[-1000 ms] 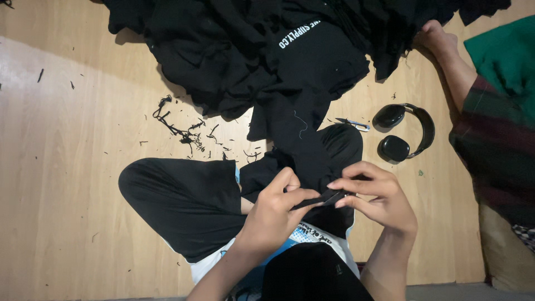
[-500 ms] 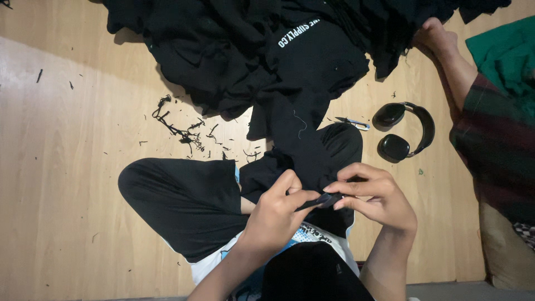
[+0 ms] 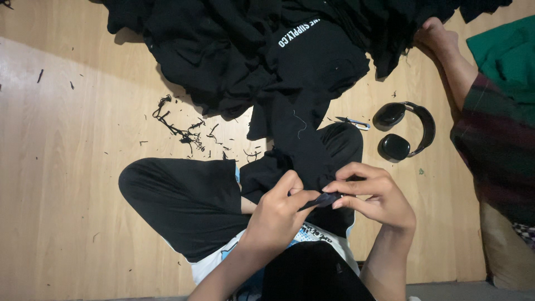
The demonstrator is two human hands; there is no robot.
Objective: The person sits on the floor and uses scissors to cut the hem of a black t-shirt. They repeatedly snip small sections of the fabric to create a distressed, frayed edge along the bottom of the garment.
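Observation:
I sit cross-legged on a wooden floor with a black garment (image 3: 312, 95) draped over my lap. My left hand (image 3: 277, 218) and my right hand (image 3: 374, 196) meet over my lap and pinch a small fold of the black fabric (image 3: 322, 199) between their fingertips. The garment stretches away from me into a big pile of black clothes (image 3: 234, 44) at the top. White lettering shows on one piece.
Black headphones (image 3: 404, 132) lie on the floor to the right, with small thread snips (image 3: 353, 121) beside them. Black thread scraps (image 3: 178, 128) litter the floor at left. Another person's foot (image 3: 446, 47) and plaid-sleeved body (image 3: 496, 145) are at the right edge, next to green cloth (image 3: 510, 50).
My hands have stayed on the fold of fabric; the fingers shifted only slightly along it.

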